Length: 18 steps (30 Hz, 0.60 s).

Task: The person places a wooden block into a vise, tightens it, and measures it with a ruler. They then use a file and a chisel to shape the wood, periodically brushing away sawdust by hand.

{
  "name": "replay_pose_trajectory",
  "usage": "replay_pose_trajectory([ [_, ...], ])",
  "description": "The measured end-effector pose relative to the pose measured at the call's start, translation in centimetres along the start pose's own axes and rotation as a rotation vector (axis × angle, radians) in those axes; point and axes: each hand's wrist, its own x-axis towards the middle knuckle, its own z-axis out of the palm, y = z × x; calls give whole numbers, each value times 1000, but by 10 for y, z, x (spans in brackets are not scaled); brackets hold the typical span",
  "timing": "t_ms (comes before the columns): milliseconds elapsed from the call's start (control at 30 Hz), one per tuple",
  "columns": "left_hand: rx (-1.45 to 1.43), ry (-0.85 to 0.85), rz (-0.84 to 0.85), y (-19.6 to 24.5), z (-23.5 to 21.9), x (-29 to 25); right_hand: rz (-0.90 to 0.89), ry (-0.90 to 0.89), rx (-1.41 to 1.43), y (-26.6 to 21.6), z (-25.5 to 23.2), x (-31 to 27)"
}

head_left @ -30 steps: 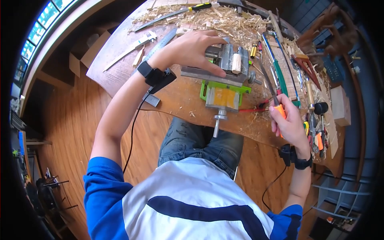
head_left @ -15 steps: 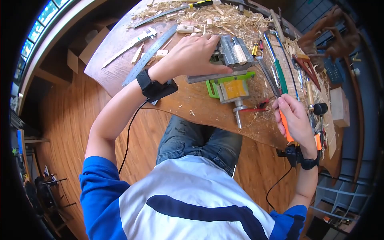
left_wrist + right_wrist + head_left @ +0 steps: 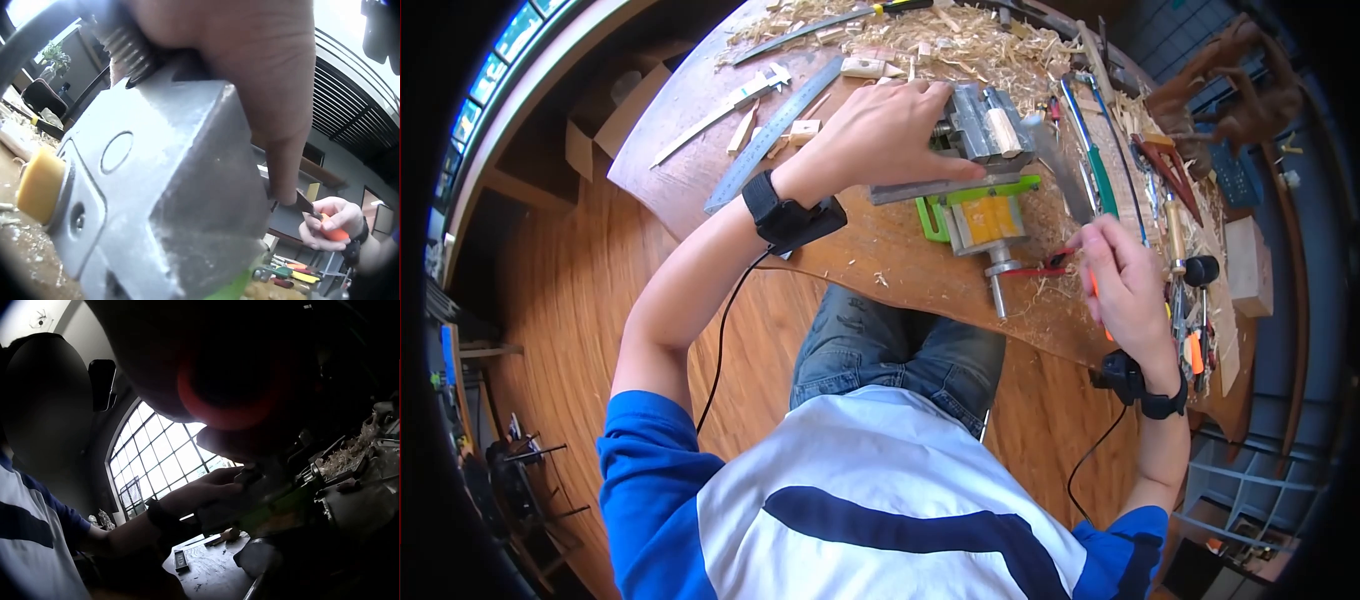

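Observation:
A metal vise (image 3: 975,150) with a green base clamps a pale wood piece (image 3: 1002,133) upright in the head view's terms, pointing away from the body. Over its left side lies the left hand (image 3: 885,135), gripping it with the thumb along the near edge. The left wrist view has the vise's grey body (image 3: 200,187) up close beneath that hand. To the right of the vise, the right hand (image 3: 1122,280) holds a tool by its orange handle (image 3: 335,234); the tool's flat blade (image 3: 1062,170) is blurred and points toward the vise's right side.
Wood shavings (image 3: 990,50) cover the far part of the bench. A steel ruler (image 3: 775,135) and calipers (image 3: 720,115) lie left of the vise. Right of it lie a green-handled tool (image 3: 1103,180), red-handled pliers (image 3: 1050,265) and several other tools.
The vise has turned and shifted right with the left hand on it, uncovering more of the ruler. The right hand first moved right and down, then slightly up, and the blade now blurs.

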Motion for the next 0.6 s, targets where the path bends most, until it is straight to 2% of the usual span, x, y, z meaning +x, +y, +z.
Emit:
replay_pose_trajectory([
  [67,13,30,12,-3,5,0,153,-132,67,-10,-2,-1],
  [167,-9,-28,-15,0,-1,0,106,1,93,-5,1,-1],
  [267,7,7,0,-2,3,1,175,-101,132,-11,-1,-2],
  [367,13,-12,-15,-1,2,1,119,-60,213,1,2,-1],
  [467,-11,-45,-29,1,-3,0,199,-142,221,-4,-1,-2],
  [600,0,14,5,0,2,1,179,-119,296,3,1,1],
])
